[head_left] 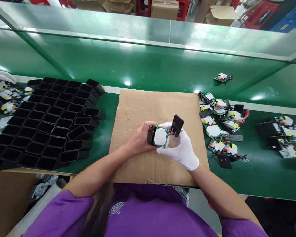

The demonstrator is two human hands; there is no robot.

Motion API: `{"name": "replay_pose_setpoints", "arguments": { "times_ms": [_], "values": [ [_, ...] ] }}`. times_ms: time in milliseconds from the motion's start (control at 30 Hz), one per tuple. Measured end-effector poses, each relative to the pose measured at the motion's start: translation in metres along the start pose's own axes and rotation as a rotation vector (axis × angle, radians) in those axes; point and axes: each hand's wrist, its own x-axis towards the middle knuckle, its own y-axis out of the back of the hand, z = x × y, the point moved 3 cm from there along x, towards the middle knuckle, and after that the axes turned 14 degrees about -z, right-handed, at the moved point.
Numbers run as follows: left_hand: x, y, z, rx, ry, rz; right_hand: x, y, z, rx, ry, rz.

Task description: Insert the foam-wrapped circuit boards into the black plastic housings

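Observation:
Above a flat cardboard sheet (148,168), both hands meet around one assembly. My bare left hand (143,136) is closed on a black plastic case (152,135), whose far parts the fingers hide. A circuit board (161,137) with a thick white blob of compound on it lies at the opening, apparently partly inside the case. My right hand (184,149), in a white glove, grips this board by its edges. From its right end short red and dark wires run to a black end cap (178,123), which stands tilted up over the gloved palm.
Rows of open black cases (50,118) fill the left side of the green bench. Circuit boards with caps lie piled (219,121) to the right, more (284,135) farther right. A single board (223,77) rests behind. A co-worker's gloved hand (2,76) is at far left.

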Motion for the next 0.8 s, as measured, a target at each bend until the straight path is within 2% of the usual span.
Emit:
{"name": "replay_pose_setpoints", "arguments": {
  "times_ms": [300, 800],
  "values": [
    [0.002, 0.003, 0.005, 0.028, -0.063, 0.001, 0.002, 0.0, -0.006, -0.074, 0.017, -0.034],
    [0.004, 0.004, 0.011, 0.082, -0.142, 0.05, 0.0, 0.001, -0.009, -0.224, 0.168, -0.01]
  ]
}}
